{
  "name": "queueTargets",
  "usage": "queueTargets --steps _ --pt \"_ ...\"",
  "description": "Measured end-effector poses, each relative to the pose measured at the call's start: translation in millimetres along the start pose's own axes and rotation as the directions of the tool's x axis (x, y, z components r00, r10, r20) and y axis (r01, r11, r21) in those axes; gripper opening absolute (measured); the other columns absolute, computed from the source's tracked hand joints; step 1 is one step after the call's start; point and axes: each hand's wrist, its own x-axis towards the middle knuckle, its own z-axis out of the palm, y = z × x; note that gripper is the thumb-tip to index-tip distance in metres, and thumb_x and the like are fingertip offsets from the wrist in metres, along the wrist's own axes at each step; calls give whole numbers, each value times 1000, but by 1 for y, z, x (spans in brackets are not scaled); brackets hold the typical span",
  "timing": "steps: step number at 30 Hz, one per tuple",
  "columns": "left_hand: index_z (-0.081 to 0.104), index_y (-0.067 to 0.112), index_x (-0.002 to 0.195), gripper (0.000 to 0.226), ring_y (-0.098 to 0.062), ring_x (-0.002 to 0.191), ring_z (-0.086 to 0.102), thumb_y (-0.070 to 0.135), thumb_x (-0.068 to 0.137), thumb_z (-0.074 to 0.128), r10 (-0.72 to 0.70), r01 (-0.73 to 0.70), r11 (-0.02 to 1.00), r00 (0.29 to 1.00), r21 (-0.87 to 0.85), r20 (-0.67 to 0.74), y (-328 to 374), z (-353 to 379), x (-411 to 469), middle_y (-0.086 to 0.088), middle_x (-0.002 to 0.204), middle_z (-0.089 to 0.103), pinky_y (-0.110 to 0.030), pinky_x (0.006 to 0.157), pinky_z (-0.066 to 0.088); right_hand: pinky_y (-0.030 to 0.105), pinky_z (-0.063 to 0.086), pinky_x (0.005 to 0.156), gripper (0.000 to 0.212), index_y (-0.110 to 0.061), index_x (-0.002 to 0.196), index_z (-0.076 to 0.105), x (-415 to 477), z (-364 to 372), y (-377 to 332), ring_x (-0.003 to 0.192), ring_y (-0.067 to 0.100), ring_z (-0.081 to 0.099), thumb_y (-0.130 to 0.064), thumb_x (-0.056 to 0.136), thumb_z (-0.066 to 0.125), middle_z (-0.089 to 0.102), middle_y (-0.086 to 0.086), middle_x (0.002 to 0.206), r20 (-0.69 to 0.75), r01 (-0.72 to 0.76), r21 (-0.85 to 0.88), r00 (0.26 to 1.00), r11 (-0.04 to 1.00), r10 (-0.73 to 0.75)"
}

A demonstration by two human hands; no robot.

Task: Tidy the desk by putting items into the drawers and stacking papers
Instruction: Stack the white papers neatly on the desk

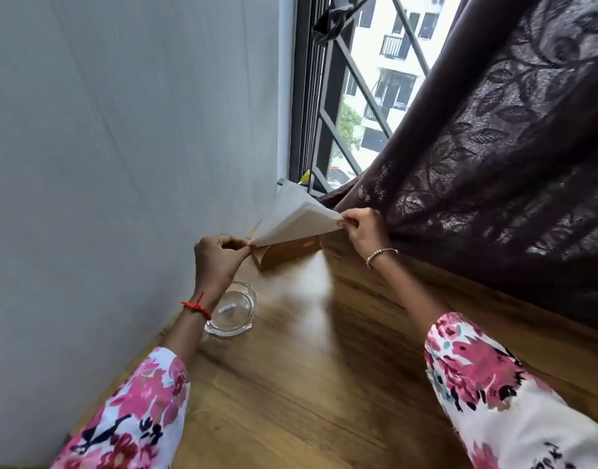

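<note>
A stack of white papers [295,216] is held up off the wooden desk [324,384], tilted toward the far corner by the window. My left hand [216,257] pinches its near left corner. My right hand [365,231] pinches its right corner beside the curtain. Under the papers a small brown wooden box [284,253] stands on the desk; its top is hidden by the sheets.
A clear glass ashtray [231,311] sits on the desk just below my left wrist, close to the grey wall [121,164]. A dark patterned curtain [493,164] hangs along the desk's right edge. A barred window [341,96] lies behind the far corner.
</note>
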Motion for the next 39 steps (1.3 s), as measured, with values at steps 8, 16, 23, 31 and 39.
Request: queueTargets --steps 8,16,23,31,39 --pt "71 4 70 4 -14 61 59 4 70 75 71 -61 992 994 107 -88 -18 21 23 -7 68 67 -11 57 41 29 39 74 14 14 80 67 38 46 12 82 34 63 13 78 54 69 27 85 -4 -4 -20 1000 1000 3" --pt "67 -1 63 10 -26 62 63 5 70 73 43 -28 982 996 185 -81 -49 38 33 -16 65 67 -36 62 51 41 38 71 13 19 68 61 48 78 39 72 38 60 11 76 55 64 36 77 49 -106 -26 993 994 107" --pt "71 2 70 5 -15 63 59 1 69 76 5 -4 983 1000 183 -8 -60 43 26 -8 70 69 -5 56 37 38 47 58 15 9 66 65 49 94 65 69 8 49 6 75 54 60 35 83 100 -157 -128 980 979 170" --pt "71 4 73 7 -13 65 58 2 69 75 -20 13 980 999 200 33 -65 43 26 -10 74 69 -2 55 35 28 27 57 15 11 71 65 44 93 59 69 11 38 7 79 53 57 38 83 117 -198 -108 971 974 210" --pt "63 4 106 49 -24 95 59 15 63 83 -37 11 970 994 243 102 -65 49 31 -10 102 64 -32 87 47 15 42 82 42 1 110 64 37 86 48 103 20 62 16 75 46 67 16 110 164 -222 35 963 974 214"
